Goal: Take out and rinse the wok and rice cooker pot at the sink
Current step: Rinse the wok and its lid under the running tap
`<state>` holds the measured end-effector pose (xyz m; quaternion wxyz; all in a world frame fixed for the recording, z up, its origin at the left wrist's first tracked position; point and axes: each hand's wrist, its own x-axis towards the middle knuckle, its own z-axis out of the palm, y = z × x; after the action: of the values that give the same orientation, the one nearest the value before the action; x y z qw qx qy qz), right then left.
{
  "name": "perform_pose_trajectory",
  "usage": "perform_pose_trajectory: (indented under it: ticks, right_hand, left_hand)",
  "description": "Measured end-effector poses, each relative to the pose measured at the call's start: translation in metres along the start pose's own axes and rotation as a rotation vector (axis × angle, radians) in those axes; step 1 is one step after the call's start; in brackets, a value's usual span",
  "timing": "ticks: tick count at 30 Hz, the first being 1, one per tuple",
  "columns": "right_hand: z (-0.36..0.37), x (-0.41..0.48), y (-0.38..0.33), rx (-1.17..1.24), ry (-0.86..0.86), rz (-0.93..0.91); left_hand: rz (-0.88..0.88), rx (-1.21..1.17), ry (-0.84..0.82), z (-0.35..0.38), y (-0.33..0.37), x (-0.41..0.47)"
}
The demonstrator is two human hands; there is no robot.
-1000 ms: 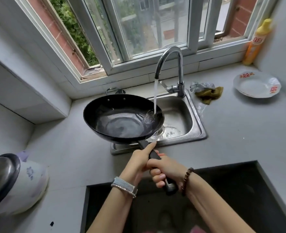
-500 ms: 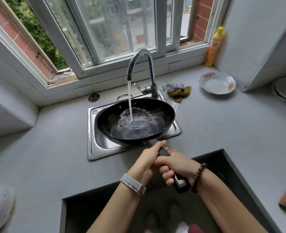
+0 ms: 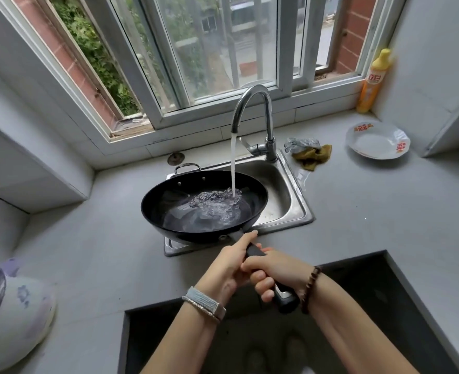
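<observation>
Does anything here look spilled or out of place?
A small puddle lies on the counter right of the sink, beside the crumpled cloth. The counter also has a large rectangular cutout in front, apparently open with nothing fitted in it. Otherwise nothing stands out.

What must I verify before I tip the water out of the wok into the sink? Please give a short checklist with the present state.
1. Left hand and right hand both hold the wok by its handle: ok.
2. Stream from the tap falls inside the wok: ok.
3. Water stands well below the wok rim: ok.
4. Whole wok is above the sink: not ok, its left side overhangs the counter.
5. Sink bottom free under the wok: cannot tell, it is hidden.
6. Tap closed before tipping: not ok, it runs.
</observation>
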<state>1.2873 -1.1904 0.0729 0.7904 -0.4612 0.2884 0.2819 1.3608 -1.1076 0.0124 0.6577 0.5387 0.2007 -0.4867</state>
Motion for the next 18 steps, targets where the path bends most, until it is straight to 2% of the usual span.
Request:
perform_pose_trajectory:
  ticks: [7, 18]
  right_hand:
    - [-0.012, -0.002, -0.004, -0.020, 0.115, -0.046]
    - [-0.029, -0.011, 0.020, -0.249, 0.383, -0.166]
  left_hand:
    - [-0.023, 0.002, -0.086, 0.023, 0.005, 0.004]
    - [-0.042, 0.071, -0.159, 0.050, -0.015, 0.017]
